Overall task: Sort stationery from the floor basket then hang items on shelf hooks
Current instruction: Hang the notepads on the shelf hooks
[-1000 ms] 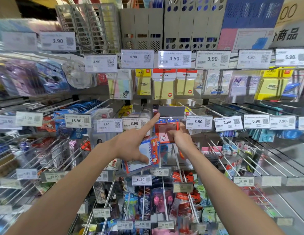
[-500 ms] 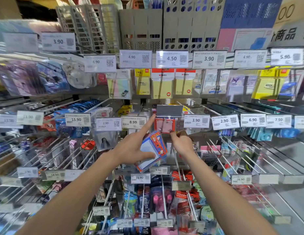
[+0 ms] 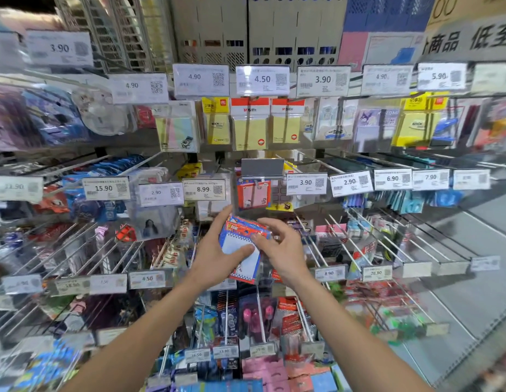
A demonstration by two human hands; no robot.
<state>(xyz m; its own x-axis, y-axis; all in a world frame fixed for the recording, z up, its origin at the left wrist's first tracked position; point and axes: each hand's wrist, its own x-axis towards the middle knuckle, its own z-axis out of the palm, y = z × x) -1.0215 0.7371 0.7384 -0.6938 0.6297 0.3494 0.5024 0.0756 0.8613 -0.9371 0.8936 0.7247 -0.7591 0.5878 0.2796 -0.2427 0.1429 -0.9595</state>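
I hold a small packaged notepad (image 3: 240,244), white with a blue-and-red checkered border, in front of the hook wall. My left hand (image 3: 215,256) grips its left side, thumb across the white face and index finger up along the edge. My right hand (image 3: 283,250) pinches its upper right corner with thumb and fingers. Just above hangs a red-and-pink memo pack (image 3: 253,195) on a shelf hook (image 3: 261,179) under a blank grey tag holder (image 3: 261,168). The floor basket is out of view.
Rows of long metal hooks (image 3: 382,236) jut toward me at left and right, tipped with price tags such as 8.99 (image 3: 203,189) and 3.90 (image 3: 306,183). Yellow sticky-note packs (image 3: 250,125) hang above. Grey file boxes (image 3: 294,26) stand on top.
Both hands have dropped away from the hook. The red-and-pink pack now hangs there alone, and my right hand has moved onto the checkered notepad held by my left.
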